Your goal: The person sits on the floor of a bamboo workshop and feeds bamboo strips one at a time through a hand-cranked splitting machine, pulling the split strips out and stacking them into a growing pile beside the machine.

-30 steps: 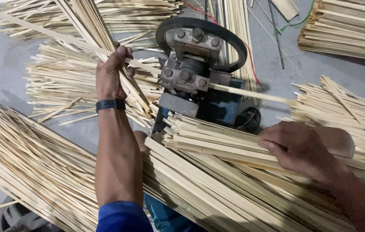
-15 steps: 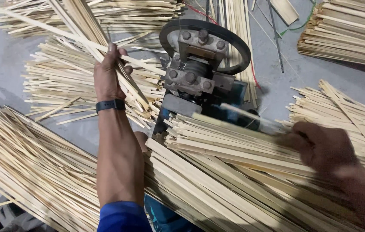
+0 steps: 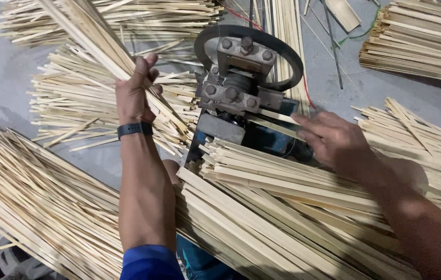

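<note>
1. The pale bamboo strips (image 3: 282,181) piled in front are looking like dry, matt split wood, with fibrous, slightly rough edges.
2. The thin strips (image 3: 91,36) in the left hand (image 3: 135,96) are showing the same dull straw-coloured finish.
3. The splitting machine (image 3: 238,78) is showing as worn grey metal, its bolts and plates dull and grimy.
4. Its wheel rim (image 3: 293,57) is appearing as black, matt rubber or painted metal; which one is unclear.
5. The wristband (image 3: 135,128) is looking like smooth black plastic or rubber.
6. The floor (image 3: 2,78) is reading as flat, matt grey concrete.
7. The sleeve (image 3: 150,264) is showing as blue cloth.
</note>
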